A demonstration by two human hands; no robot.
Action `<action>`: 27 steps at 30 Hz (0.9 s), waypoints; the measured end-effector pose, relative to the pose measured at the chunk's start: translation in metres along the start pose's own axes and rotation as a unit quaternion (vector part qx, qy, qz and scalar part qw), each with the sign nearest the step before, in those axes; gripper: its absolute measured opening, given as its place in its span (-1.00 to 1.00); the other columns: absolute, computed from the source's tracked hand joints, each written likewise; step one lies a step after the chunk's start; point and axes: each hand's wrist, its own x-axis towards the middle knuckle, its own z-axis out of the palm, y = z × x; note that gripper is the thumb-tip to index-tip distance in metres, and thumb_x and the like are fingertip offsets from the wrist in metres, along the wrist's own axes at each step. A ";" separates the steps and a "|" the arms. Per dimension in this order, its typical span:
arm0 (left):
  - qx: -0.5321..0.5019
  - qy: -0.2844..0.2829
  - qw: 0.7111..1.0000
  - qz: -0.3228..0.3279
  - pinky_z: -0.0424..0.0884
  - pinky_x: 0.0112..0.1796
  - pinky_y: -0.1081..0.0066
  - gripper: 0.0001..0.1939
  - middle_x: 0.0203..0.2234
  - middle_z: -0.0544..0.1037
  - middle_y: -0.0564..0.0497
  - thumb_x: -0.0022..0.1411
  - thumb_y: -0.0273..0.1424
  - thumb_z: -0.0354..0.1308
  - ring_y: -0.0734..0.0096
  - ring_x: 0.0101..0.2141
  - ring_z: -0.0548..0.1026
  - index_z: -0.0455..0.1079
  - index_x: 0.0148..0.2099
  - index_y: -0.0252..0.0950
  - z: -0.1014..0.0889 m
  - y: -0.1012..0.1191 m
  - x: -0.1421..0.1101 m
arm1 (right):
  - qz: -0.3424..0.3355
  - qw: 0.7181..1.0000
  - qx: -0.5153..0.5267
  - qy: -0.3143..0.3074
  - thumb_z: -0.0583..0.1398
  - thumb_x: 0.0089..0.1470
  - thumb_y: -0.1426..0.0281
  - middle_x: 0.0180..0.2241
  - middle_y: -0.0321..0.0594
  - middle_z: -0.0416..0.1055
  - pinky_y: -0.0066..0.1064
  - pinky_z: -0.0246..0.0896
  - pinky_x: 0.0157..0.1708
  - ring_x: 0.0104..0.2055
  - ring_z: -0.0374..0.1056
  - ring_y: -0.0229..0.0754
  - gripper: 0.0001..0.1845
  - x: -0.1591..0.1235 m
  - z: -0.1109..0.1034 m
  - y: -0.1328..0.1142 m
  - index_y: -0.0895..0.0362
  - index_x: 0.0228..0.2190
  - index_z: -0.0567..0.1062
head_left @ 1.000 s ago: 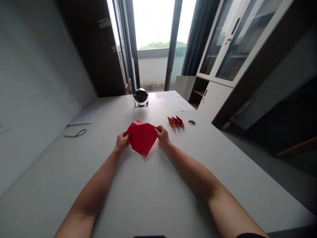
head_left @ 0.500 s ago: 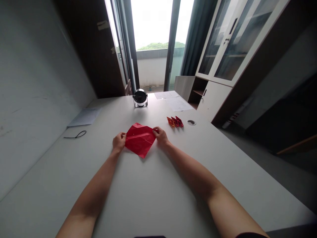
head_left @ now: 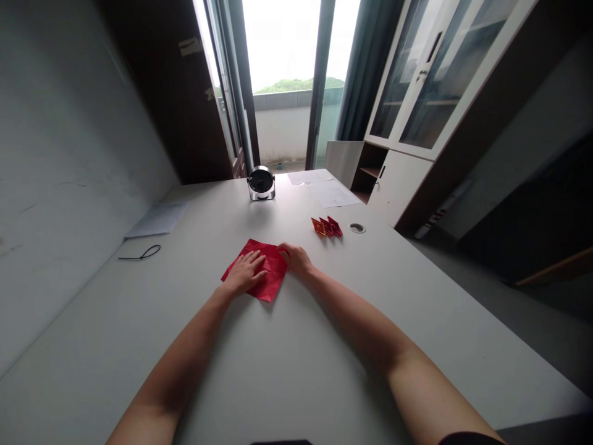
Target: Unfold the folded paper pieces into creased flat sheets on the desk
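A creased sheet of red paper (head_left: 272, 285) lies on the white table in front of me, one corner pointing towards me. My left hand (head_left: 246, 272) rests flat on its left half with the fingers stretched out, hiding part of the sheet. At the upper right corner, my right hand (head_left: 295, 256) has its fingers curled and pinches the paper's edge. Beyond that hand stands a small row of folded red and orange paper pieces (head_left: 327, 227), touched by neither hand.
A round black device on a metal stand (head_left: 261, 183) is at the table's far end. White paper sheets (head_left: 334, 193) lie at the back right, with a cable hole (head_left: 356, 228) nearer. On the left are a flat packet (head_left: 157, 219) and a black cable tie (head_left: 147, 253).
My left hand has let go of the paper's left edge and now presses flat on it. The sheet has come down onto the table and shifted slightly left. My right hand stays at its corner.
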 end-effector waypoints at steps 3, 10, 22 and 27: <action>0.007 -0.015 1.000 -0.025 -0.06 0.30 0.05 -0.29 0.39 0.03 0.00 0.30 0.08 -0.09 0.07 0.37 -0.02 0.08 0.39 -0.09 0.004 -0.011 0.000 | -0.001 1.000 -0.016 0.015 0.10 0.23 0.40 -0.19 -0.25 0.55 -0.42 0.18 -0.20 -0.21 0.39 -0.17 -0.78 0.004 -0.003 0.002 0.03 -0.17 0.53; 0.055 0.070 0.980 -0.178 -0.10 0.29 -0.05 -0.33 0.35 0.13 -0.19 0.36 -0.02 -0.17 -0.02 0.34 0.03 0.17 0.35 -0.28 -0.007 -0.040 -0.005 | 0.049 0.971 -0.143 0.185 0.09 0.18 0.41 -0.15 -0.07 0.46 -0.16 0.00 0.10 0.03 0.20 0.01 -0.79 0.014 -0.029 0.036 0.11 -0.25 0.53; -0.002 0.038 0.987 -0.159 -0.12 0.28 -0.11 -0.24 0.36 0.11 -0.17 0.24 0.11 -0.02 -0.08 0.34 0.01 0.16 0.35 -0.19 -0.005 -0.033 -0.006 | 0.144 0.946 -0.192 0.217 0.08 0.11 0.37 0.17 0.01 0.22 0.06 -0.31 0.26 0.24 -0.04 0.10 -0.69 0.017 -0.038 0.069 0.14 -0.15 0.53; 0.001 0.110 0.990 -0.087 -0.07 0.28 -0.11 -0.45 0.28 0.27 -0.15 0.28 -0.11 0.06 -0.03 0.30 0.11 0.29 0.25 -0.18 -0.011 -0.031 -0.006 | 0.181 0.942 -0.179 0.220 0.05 0.11 0.40 0.12 0.02 0.30 0.17 -0.34 0.24 0.27 -0.08 0.10 -0.63 0.017 -0.044 0.082 0.13 -0.10 0.53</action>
